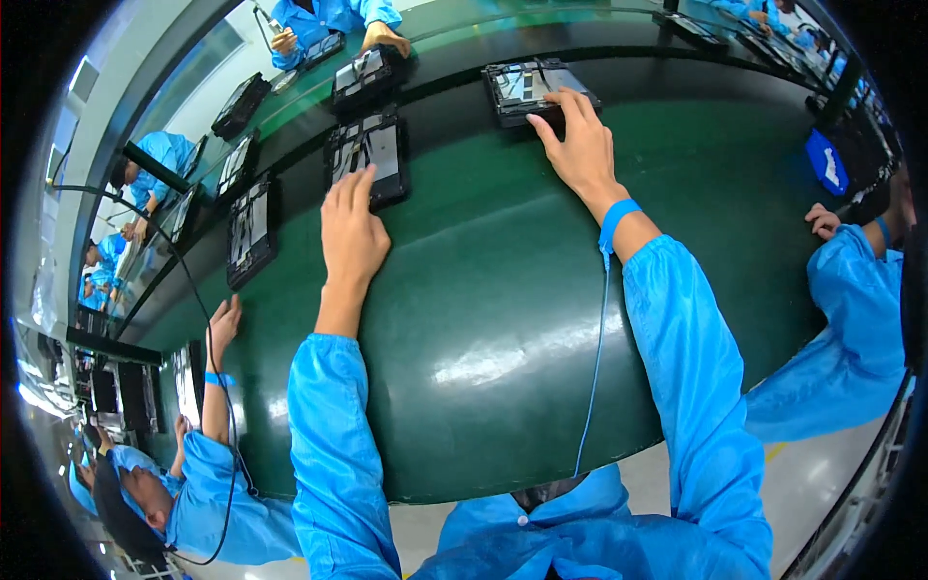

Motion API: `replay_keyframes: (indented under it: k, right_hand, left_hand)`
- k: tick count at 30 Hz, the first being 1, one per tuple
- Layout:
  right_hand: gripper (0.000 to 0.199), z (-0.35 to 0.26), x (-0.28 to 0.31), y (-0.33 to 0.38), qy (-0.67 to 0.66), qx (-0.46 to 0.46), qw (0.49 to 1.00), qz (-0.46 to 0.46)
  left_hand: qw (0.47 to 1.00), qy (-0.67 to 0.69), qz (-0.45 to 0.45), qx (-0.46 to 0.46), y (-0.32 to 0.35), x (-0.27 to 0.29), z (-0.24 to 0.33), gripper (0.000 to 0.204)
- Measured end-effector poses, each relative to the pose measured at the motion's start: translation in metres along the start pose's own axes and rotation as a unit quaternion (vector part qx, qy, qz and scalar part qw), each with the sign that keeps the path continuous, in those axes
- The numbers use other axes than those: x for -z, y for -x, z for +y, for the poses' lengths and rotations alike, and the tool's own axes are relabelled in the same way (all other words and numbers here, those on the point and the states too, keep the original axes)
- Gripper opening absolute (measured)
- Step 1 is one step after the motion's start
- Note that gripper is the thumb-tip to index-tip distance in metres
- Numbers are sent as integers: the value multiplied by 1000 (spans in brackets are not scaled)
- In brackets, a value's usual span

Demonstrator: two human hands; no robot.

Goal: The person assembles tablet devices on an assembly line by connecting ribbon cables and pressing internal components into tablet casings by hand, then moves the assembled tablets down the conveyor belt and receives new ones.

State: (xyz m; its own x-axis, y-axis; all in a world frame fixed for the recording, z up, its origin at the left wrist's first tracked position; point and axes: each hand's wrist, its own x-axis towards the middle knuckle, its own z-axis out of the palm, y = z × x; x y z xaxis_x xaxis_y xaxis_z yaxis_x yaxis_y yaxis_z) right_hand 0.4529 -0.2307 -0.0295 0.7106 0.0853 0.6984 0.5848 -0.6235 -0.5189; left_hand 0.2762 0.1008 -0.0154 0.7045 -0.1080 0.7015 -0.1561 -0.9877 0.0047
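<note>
My left hand (353, 232) reaches over the green table, fingers stretched out and close together. Its fingertips overlap the near edge of a black-framed electronic device (389, 155) with grey panels and dark cables showing. Farther right, my right hand (585, 150) is at the near edge of a similar opened device (522, 89), thick like a stack. Its thumb and fingers are apart, with the fingertips over the device's top and the thumb by its front side. I cannot tell how firmly they touch. A blue wrist strap (619, 217) with a thin cord circles my right wrist.
More opened devices sit at far left (251, 232) and behind my left hand's one (362, 77). A dark shelf edge (445, 87) crosses the far side. Co-workers in blue reach in at left (220, 333) and right (826, 222); another works across the table (387, 39).
</note>
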Motion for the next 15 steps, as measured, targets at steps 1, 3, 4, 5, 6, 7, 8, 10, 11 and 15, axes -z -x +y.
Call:
replay_keyframes:
  k: [1, 3, 4, 5, 6, 7, 8, 10, 11, 15]
  right_hand:
    - [48, 3, -5, 1, -2, 48, 998, 38]
    - [48, -14, -3, 4, -21, 11, 1000, 16]
    - [49, -17, 2, 4, -28, -29, 999, -2]
    - [49, -14, 2, 4, -30, -26, 999, 0]
    - [53, -8, 4, 5, -29, -6, 1000, 9]
    - [58, -6, 8, 5, -29, 14, 999, 18]
    - [53, -2, 14, 3, -35, 51, 997, 56]
    - [49, -9, 23, 9, -68, 73, 994, 48]
    - [44, -14, 31, 15, -96, 93, 990, 40]
    - [42, -62, 64, 68, -100, 162, 981, -29]
  left_hand:
    - [999, -8, 12, -47, -2, 2, 8, 74]
    - [998, 4, 4, -62, 2, 12, 20, 74]
    - [997, 10, 2, -70, 3, 13, 28, 74]
    - [997, 17, 0, -78, 4, 14, 36, 73]
    - [995, 31, 6, -95, 4, 14, 43, 73]
    - [993, 36, 6, -108, 5, 15, 51, 73]
    - [992, 45, 6, -120, 5, 17, 58, 73]
    - [989, 53, 9, -139, 6, 21, 70, 72]
    - [989, 53, 15, -140, 8, 22, 71, 72]
    - [987, 93, 72, -110, 18, 28, 71, 55]
